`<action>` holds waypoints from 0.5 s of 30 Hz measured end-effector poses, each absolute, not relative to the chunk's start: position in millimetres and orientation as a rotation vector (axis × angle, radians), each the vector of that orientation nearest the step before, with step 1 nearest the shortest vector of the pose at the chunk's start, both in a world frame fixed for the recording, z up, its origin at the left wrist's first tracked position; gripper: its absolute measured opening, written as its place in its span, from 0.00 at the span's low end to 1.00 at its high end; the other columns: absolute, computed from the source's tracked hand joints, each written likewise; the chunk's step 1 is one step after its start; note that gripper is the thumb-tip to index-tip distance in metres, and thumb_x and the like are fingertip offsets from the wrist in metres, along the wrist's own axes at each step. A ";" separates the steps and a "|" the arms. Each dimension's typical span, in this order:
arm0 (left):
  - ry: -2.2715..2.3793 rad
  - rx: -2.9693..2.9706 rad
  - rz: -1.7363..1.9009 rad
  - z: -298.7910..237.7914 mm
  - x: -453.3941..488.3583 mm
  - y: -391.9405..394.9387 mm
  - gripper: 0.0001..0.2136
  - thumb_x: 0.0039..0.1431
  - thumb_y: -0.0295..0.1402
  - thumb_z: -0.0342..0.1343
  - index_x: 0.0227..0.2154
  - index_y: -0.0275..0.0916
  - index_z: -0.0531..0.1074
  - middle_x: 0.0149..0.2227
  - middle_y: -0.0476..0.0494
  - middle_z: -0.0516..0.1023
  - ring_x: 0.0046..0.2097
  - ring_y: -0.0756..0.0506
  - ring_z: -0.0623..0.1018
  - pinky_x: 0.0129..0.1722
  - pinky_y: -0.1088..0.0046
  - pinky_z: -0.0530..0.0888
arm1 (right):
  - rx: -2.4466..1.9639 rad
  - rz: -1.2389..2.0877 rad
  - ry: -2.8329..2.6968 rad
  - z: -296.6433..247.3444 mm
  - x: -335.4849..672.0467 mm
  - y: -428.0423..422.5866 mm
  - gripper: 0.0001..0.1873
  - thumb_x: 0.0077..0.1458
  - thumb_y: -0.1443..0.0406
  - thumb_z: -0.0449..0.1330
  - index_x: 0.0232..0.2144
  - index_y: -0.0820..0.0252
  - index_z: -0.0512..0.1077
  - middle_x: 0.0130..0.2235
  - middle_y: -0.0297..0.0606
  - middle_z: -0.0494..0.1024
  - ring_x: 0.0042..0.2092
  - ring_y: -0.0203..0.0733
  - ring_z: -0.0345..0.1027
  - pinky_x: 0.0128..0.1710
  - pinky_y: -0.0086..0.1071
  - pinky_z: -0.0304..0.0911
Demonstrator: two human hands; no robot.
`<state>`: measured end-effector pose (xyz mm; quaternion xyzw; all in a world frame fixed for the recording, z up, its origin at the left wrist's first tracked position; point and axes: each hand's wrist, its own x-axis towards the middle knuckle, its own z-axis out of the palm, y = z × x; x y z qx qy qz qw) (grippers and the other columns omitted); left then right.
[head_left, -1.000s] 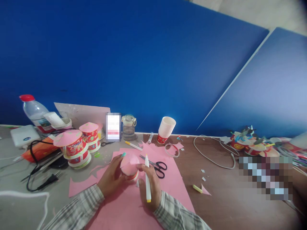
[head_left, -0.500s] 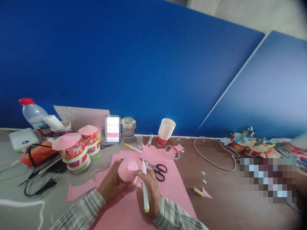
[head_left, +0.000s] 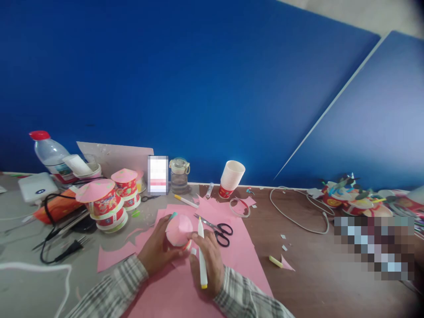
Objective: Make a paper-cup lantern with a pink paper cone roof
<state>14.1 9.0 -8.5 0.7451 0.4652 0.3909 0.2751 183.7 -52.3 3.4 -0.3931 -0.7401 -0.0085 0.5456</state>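
My left hand [head_left: 159, 247] is wrapped round a small paper cup topped with a pink paper cone [head_left: 179, 230]; most of the cup is hidden below the cone. My right hand [head_left: 210, 263] holds a white marker [head_left: 202, 258] with yellow ends between its fingers, its tip pointing up and away. Its fingertips reach the right edge of the cone. Both hands are over a large pink paper sheet [head_left: 238, 269]. Black-handled scissors [head_left: 220, 229] lie on the sheet just beyond my right hand. Another white and yellow marker [head_left: 186, 201] rests farther back.
Cups with pink cone tops [head_left: 107, 207] stand at the left, near a black plug [head_left: 71, 251] and a red-capped bottle [head_left: 54, 157]. A glass jar [head_left: 179, 176] and a stack of paper cups [head_left: 232, 176] stand by the blue partition [head_left: 198, 88]. Paper scraps lie about.
The view has shifted slightly, so most things sit a little farther right and higher. Both hands keep their hold on the cup and the marker.
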 end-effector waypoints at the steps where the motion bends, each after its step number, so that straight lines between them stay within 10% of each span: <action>1: 1.251 2.020 1.050 -10.2 13.5 9.3 0.42 0.25 0.41 0.66 0.49 0.46 0.55 0.50 0.41 0.65 0.52 0.35 0.64 0.50 0.52 0.65 | -0.937 -0.030 -1.757 3.3 183.7 -52.2 0.23 0.53 0.68 0.55 0.52 0.57 0.59 0.39 0.40 0.75 0.39 0.49 0.68 0.38 0.44 0.67; 15: 1.161 1.859 1.024 3.8 21.3 5.0 0.32 0.32 0.38 0.65 0.44 0.47 0.60 0.43 0.46 0.70 0.45 0.40 0.70 0.43 0.61 0.72 | -0.878 -0.025 -1.767 8.8 183.9 -51.2 0.25 0.49 0.72 0.55 0.51 0.58 0.60 0.39 0.39 0.75 0.38 0.46 0.67 0.37 0.44 0.68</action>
